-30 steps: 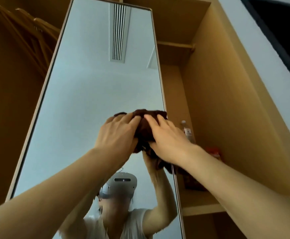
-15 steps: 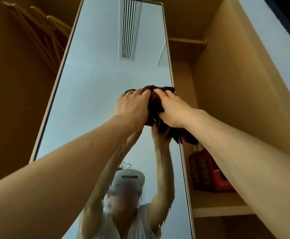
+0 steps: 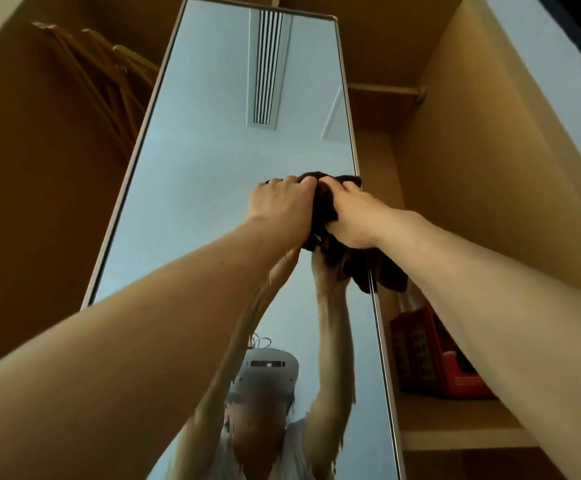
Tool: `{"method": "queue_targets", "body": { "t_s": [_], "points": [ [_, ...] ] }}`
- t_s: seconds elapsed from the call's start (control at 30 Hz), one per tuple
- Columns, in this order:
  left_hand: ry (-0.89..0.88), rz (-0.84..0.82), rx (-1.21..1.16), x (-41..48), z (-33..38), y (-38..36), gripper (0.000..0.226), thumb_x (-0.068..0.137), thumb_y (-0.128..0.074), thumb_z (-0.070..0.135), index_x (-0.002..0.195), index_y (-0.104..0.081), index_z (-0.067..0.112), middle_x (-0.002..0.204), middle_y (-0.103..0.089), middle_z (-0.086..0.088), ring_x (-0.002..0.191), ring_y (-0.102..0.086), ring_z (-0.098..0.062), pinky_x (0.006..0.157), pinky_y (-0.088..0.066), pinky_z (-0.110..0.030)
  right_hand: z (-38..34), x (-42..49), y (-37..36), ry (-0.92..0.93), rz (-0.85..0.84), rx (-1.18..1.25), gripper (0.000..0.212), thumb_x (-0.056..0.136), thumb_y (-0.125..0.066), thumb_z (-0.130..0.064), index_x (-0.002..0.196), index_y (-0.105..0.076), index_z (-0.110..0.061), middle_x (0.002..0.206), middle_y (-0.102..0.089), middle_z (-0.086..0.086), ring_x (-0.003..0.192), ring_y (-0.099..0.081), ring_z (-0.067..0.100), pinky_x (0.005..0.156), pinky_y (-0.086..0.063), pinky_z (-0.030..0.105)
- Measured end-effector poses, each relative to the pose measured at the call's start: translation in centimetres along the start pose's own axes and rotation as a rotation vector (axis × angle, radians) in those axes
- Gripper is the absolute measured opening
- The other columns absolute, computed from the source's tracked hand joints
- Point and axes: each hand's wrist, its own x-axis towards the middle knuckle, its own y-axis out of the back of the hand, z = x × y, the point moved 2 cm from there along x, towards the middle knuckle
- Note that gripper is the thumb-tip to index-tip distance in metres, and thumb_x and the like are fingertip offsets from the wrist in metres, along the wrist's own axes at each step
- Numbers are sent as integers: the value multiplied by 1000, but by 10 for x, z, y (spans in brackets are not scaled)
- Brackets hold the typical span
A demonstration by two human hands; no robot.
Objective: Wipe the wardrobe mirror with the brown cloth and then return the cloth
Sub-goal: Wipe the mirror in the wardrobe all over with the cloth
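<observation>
Against the wardrobe mirror (image 3: 213,174), near its right edge and about mid-height, the brown cloth (image 3: 323,206) is bunched and pressed to the glass. Most of the cloth is covered by the two hands; only a dark fold between them and a loose tail hanging below the right wrist can be seen. The left hand (image 3: 282,209) and the right hand (image 3: 355,216) are raised side by side, arms extended upward, fingers curled closed over the cloth. To the right of the mirror, a red box (image 3: 424,358) stands on a wooden shelf (image 3: 455,434), partly hidden by the right forearm; its printing cannot be read. To the left of the mirror, wooden hangers (image 3: 109,81) are dimly visible.
</observation>
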Motion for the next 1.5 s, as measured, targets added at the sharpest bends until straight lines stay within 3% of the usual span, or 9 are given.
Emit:
{"method": "queue_targets", "body": {
  "t_s": [0.27, 0.53, 0.73, 0.83, 0.93, 1.1, 1.2, 1.37, 1.5],
  "points": [
    [-118, 121, -124, -74, 1, -22, 50, 85, -53, 29, 134, -42, 20, 134, -51, -3, 121, -46, -28, 98, -32, -35, -4, -66, -38, 33, 64, -33, 78, 92, -54, -25, 148, 0, -31, 156, -8, 7, 141, -15, 33, 110, -24, 50],
    [-311, 92, -56, -164, -5, -35, 54, 75, -44, 29, 124, -59, 11, 118, -62, -14, 95, -57, -37, 79, -45, -42, -24, -163, -85, 24, -44, -174, 79, 96, -47, -26, 149, 11, -19, 154, 5, 24, 142, -4, 41, 113, -18, 48],
    [-84, -29, -42, -88, -11, -16, 53, 81, -54, 26, 132, -45, 16, 128, -52, -17, 116, -43, -38, 93, -33, -44, -19, -69, -43, 10, -93, -103, 83, 88, -54, -18, 151, 0, -27, 155, -5, 16, 138, -18, 42, 112, -23, 52],
    [-74, 2, -41, -97, -15, -19, 53, 79, -54, 25, 131, -47, 17, 129, -53, -14, 117, -43, -37, 93, -33, -44, -19, -71, -51, 31, -53, -47, 83, 86, -56, -18, 150, -4, -28, 155, -8, 12, 139, -16, 39, 113, -22, 51],
    [-129, 46, -53, -153, -16, -29, 61, 75, -57, 27, 134, -48, 16, 130, -54, -12, 111, -47, -37, 89, -31, -43, -26, -125, -85, 64, 54, 13, 85, 84, -60, -20, 151, -7, -24, 157, -1, 14, 143, -4, 36, 116, -12, 48],
    [-230, 64, -134, -230, -21, -44, 52, 81, -47, 33, 126, -59, 10, 124, -60, -14, 99, -57, -36, 83, -41, -43, -47, -204, -133, 174, 105, 5, 90, 83, -66, -28, 150, -7, -24, 157, -4, 14, 144, -1, 33, 117, -9, 47],
    [-331, 67, -63, -211, -31, -37, 51, 79, -49, 30, 124, -60, 8, 117, -62, -17, 91, -58, -37, 77, -44, -44, -38, -181, -117, 245, 56, -62, 88, 84, -65, -30, 151, -8, -23, 156, -4, 13, 144, -2, 32, 117, -7, 43],
    [-92, 28, -48, -118, -46, -20, 53, 81, -57, 30, 132, -49, 19, 127, -55, -10, 111, -46, -36, 90, -33, -42, -39, -79, -63, 183, 57, 11, 78, 86, -59, -24, 150, -14, -26, 156, -8, 10, 143, -10, 32, 115, -17, 47],
    [-50, 58, -77, -104, -47, -15, 49, 78, -58, 27, 126, -50, 20, 124, -57, -6, 111, -45, -34, 89, -33, -40, -45, -66, -64, 142, 99, 41, 78, 87, -59, -24, 150, -13, -27, 157, -7, 10, 144, -8, 32, 115, -15, 47]
  ]
}}
